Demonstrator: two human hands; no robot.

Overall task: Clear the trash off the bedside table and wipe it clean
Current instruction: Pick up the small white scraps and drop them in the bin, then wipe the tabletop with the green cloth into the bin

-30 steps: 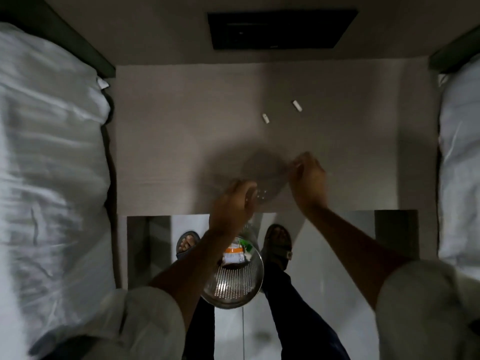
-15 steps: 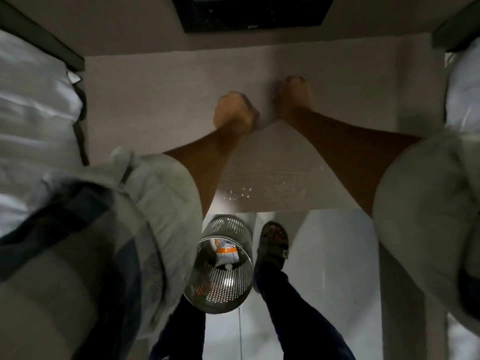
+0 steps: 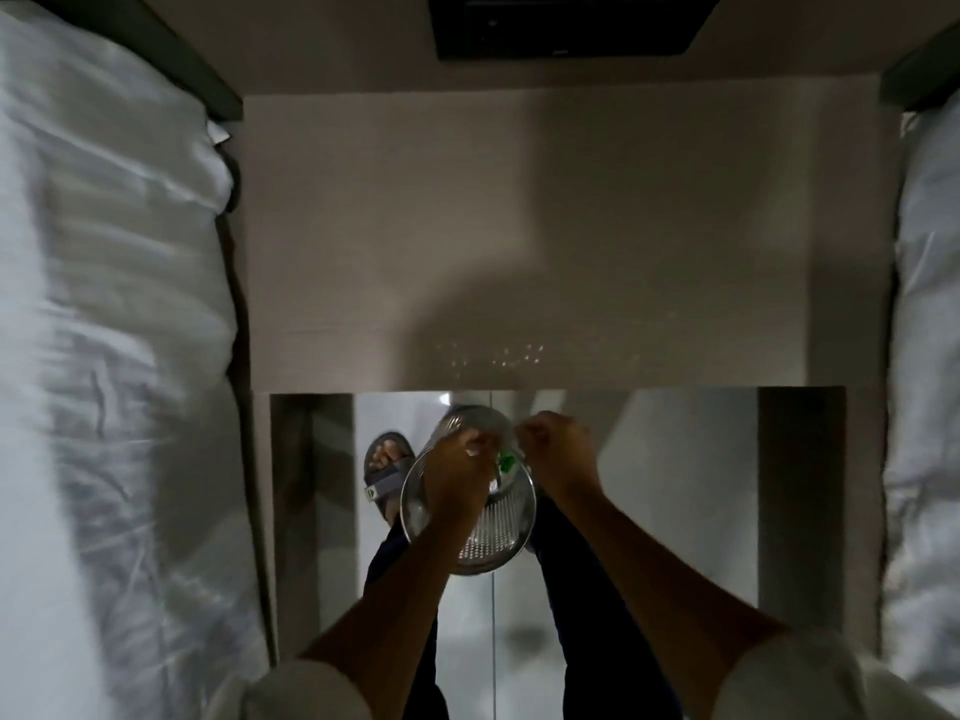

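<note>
The bedside table is a pale wood-grain top between two beds, bare except for a scatter of small shiny specks near its front edge. Below that edge a round metal mesh bin stands on the floor between my legs, with a green scrap inside. Both hands hover over the bin's mouth. My left hand is curled with a small pale bit pinched at its fingertips. My right hand is a closed fist just to the right; whatever it may hold is hidden.
White bedding lies on the left bed and on the right bed, both close against the table. A dark panel is set in the wall behind. My sandalled foot is beside the bin.
Both hands reached to the two small white pieces on the tabletop, then pulled back down over the bin. Those pieces are gone from the table.
</note>
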